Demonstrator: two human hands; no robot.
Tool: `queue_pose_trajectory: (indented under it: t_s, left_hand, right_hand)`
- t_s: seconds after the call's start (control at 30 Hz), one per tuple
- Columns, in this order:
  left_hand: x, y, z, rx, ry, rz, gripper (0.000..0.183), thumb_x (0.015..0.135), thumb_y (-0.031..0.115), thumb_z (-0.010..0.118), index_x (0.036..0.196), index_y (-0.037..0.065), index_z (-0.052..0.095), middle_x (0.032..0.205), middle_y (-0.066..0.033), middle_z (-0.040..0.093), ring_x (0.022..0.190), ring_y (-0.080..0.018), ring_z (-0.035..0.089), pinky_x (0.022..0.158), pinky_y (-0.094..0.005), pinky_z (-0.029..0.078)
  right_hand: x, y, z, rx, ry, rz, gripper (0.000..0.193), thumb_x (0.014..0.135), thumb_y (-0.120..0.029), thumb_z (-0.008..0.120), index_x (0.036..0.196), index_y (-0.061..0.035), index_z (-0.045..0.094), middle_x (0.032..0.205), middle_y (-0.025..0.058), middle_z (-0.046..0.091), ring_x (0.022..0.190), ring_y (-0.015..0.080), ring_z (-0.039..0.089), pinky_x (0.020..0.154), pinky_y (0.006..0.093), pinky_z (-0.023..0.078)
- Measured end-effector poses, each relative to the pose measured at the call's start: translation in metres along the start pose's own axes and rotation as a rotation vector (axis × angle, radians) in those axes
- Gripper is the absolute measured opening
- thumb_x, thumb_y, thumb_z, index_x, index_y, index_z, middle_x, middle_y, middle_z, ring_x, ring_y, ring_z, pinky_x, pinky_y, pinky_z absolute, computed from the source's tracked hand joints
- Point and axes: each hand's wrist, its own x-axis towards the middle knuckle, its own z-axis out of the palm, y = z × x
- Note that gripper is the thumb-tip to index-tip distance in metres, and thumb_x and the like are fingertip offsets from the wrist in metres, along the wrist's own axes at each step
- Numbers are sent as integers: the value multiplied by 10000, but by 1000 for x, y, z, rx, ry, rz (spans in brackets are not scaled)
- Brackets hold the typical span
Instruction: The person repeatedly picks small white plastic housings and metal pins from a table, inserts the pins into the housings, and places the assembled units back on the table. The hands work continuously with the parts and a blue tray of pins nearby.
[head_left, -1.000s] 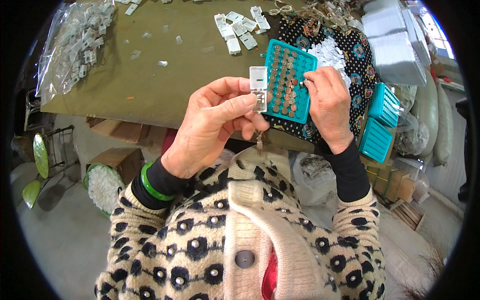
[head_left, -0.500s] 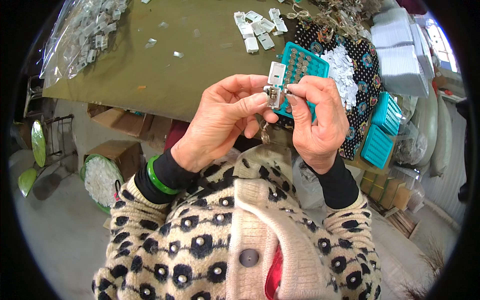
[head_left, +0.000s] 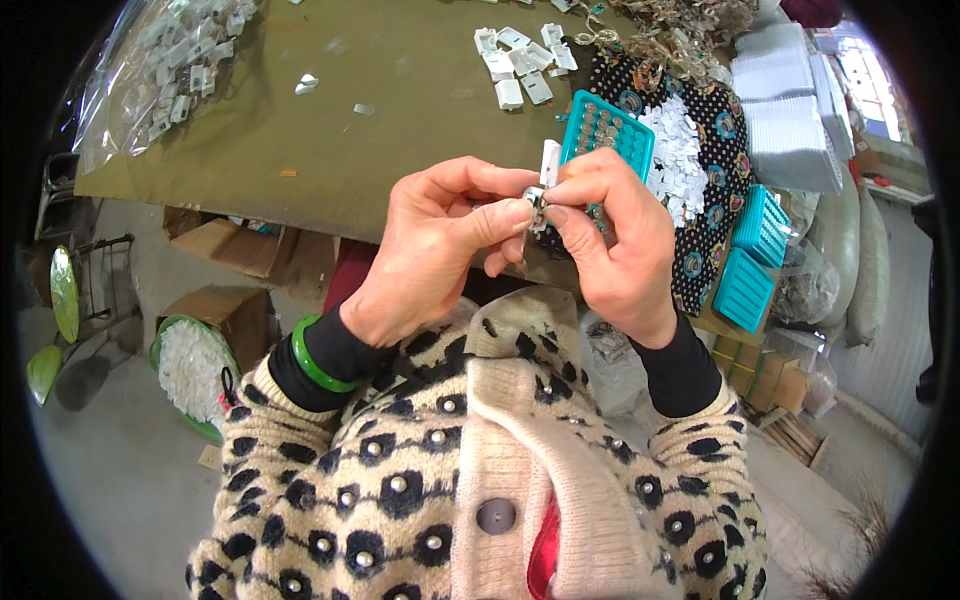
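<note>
My left hand [head_left: 425, 230] is closed on a small white plastic battery case [head_left: 550, 163], thumb and fingers pinching its body. The case's lid stands up, swung open, and a thin clear wire seems to hang beneath it. My right hand [head_left: 630, 250] meets it from the other side, thumb and forefinger pinched at the case's opening. A bit of silvery metal shows at those fingertips, too covered to name. Just beyond my right hand lies a teal tray [head_left: 637, 148] with rows of round silver button cells [head_left: 602, 122], partly hidden by my fingers.
Several white cases [head_left: 525, 62] lie farther back on the green-brown tabletop [head_left: 400, 130]. A clear bag of cases [head_left: 180, 80] sits far left. At right are white pieces [head_left: 678, 165] on dotted cloth, stacked white trays [head_left: 790, 130], and more teal trays [head_left: 745, 290].
My right fingertips have moved left, onto the case's opening. The case has turned so that its lid now shows nearly edge-on. My view has shifted slightly.
</note>
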Motion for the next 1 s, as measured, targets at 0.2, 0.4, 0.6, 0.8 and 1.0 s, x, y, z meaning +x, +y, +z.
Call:
queue_pose_trajectory:
  t_s: [0.2, 0.4, 0.6, 0.8, 1.0]
  left_hand:
    - [-3, 1, 1, 94, -131, 143, 155, 884, -10, 682, 1036, -10, 652, 932, -53, 635, 738, -103, 620, 621, -221, 525]
    - [-3, 0, 0, 167, -65, 73, 203, 894, 66, 695, 1047, 38, 566, 957, -73, 639, 767, -143, 642, 615, -251, 531]
    - [1, 0, -1, 50, -61, -7, 260, 921, 138, 674, 1128, 26, 563, 953, -89, 667, 792, -146, 663, 622, -245, 527]
    - [1, -1, 0, -14, -39, -34, 265, 935, 143, 653, 1150, 7, 581, 962, -123, 682, 772, -157, 668, 541, -209, 488]
    - [2, -2, 4, -62, -58, -81, 256, 939, 122, 645, 1152, -11, 593, 966, -130, 682, 764, -159, 670, 516, -206, 476]
  right_hand:
    - [-2, -9, 6, 1139, 43, 595, 251, 904, -35, 670, 1096, -27, 508, 1044, 59, 566, 942, 133, 576, 836, 285, 497]
    - [-1, -9, 11, 985, 38, 542, 462, 909, -51, 666, 1316, -21, 451, 1089, 50, 557, 990, 123, 562, 885, 260, 462]
    - [2, -2, 9, 579, 123, 436, 311, 923, -26, 642, 1230, 6, 600, 1044, 67, 651, 918, 117, 612, 842, 247, 496]
    - [-1, 4, 14, 185, 298, 181, 197, 887, 9, 660, 1082, -4, 692, 916, 89, 698, 807, 133, 657, 737, 242, 520]
    - [-6, 2, 14, 211, 348, 209, 186, 867, 41, 668, 1049, 5, 678, 892, 83, 705, 773, 129, 669, 705, 252, 533]
